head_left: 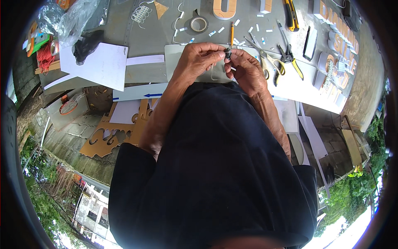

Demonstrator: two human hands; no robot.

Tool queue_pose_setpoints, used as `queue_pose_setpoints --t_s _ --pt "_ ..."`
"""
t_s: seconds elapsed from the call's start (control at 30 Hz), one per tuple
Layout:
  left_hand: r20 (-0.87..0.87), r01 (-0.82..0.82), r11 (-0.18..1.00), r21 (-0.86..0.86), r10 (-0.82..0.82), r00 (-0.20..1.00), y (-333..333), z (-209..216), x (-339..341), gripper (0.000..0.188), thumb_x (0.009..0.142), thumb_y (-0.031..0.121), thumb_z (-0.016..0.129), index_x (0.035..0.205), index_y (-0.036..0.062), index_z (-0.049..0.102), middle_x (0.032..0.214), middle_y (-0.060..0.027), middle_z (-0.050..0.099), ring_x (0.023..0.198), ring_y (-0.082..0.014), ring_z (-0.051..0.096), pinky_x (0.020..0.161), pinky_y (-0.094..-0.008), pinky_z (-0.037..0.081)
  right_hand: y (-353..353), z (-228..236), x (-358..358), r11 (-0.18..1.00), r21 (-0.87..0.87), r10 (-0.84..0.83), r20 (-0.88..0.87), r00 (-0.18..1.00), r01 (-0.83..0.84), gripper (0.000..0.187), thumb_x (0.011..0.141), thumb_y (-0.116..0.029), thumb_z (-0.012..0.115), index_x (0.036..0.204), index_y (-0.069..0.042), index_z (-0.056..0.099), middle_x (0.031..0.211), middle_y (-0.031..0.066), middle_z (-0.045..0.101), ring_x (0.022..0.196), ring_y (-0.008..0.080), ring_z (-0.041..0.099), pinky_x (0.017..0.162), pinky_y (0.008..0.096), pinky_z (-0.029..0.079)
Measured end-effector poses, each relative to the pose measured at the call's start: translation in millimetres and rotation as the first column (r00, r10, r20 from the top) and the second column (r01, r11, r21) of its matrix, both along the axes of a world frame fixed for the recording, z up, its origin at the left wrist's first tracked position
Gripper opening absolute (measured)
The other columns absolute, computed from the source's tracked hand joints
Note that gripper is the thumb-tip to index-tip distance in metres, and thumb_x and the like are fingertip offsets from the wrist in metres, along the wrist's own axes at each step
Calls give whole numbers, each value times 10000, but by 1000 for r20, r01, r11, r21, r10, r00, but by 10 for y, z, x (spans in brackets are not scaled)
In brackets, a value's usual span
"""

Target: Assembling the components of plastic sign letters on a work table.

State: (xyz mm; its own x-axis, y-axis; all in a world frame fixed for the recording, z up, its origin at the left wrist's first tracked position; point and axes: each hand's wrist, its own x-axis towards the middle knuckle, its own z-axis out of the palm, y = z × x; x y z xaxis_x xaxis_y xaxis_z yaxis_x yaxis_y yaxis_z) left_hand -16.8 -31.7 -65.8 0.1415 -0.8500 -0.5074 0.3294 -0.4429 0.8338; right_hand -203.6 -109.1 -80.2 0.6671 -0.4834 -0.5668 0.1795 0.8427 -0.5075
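The person's two hands meet over a grey sheet point(174, 53) at the near side of the surface point(143, 39), with a small dark piece point(227, 54) between their fingertips. The left hand point(197, 62) pinches it between thumb and forefinger from one side; the right hand point(248, 71) grips it from the other, its remaining fingers curled underneath. A thin pale wire point(212, 74) hangs below the left fingertips (whether it joins the dark piece cannot be told, so small is the detail).

The step looks like fine fingertip work, perhaps winding or joining something. To do it well, the left hand would best act as a steady clamp while the right does the turning, with light, even pressure so that the piece neither slips nor twists. Keeping the wire slack and clear of the fingers would avoid a tug on whatever is being fastened.

A pencil point(232, 33) lies just beyond the fingertips and could be nudged, so small movements suit best. Scissors point(263, 54) and a yellow-and-black hand tool point(296, 68) lie to the right, near enough to reach; a roll of tape point(199, 24) rests farther back.
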Motion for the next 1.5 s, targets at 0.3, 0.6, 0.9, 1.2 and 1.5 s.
queue_pose_setpoints --t_s 0.3,0.6,0.9,1.2,1.5 --pt "173 22 1000 -6 -21 985 -89 137 32 193 914 102 721 1022 -57 737 834 -70 743 663 -58 598 618 -220 493 -41 69 -4 999 -19 33 -19 999 -33 197 978 -175 685 1129 -48 697 988 101 732 762 187 680 641 310 518" --pt "444 130 991 -14 -110 889 -51 284 174 153 896 123 732 960 -15 721 748 -33 688 672 -71 613 622 -250 483 -247 331 -151 833 -428 221 -324 920 -351 351 1008 -319 654 1138 1 715 986 96 739 764 132 659 613 275 531" --pt "634 317 921 -224 -109 766 -9 416 225 118 918 56 721 1015 -9 707 845 -29 642 664 -85 576 603 -269 466 -612 470 189 361 -758 371 -418 829 -544 224 1002 -129 618 1201 -69 701 1115 90 734 1073 228 700 940 375 564" --pt "678 383 907 -177 -170 716 76 403 246 110 925 63 713 1018 5 710 856 -54 659 675 -121 597 613 -292 477 -655 491 234 245 -715 524 -470 710 -655 205 984 -176 659 1142 -69 734 1041 69 756 1021 216 712 931 387 559" --pt "646 402 910 -100 -248 722 69 378 239 151 915 100 740 1030 4 723 870 -67 695 704 -114 632 656 -275 509 -667 524 235 223 -692 545 -495 677 -686 222 980 -211 677 1062 -15 742 916 90 769 879 174 735 837 324 582"
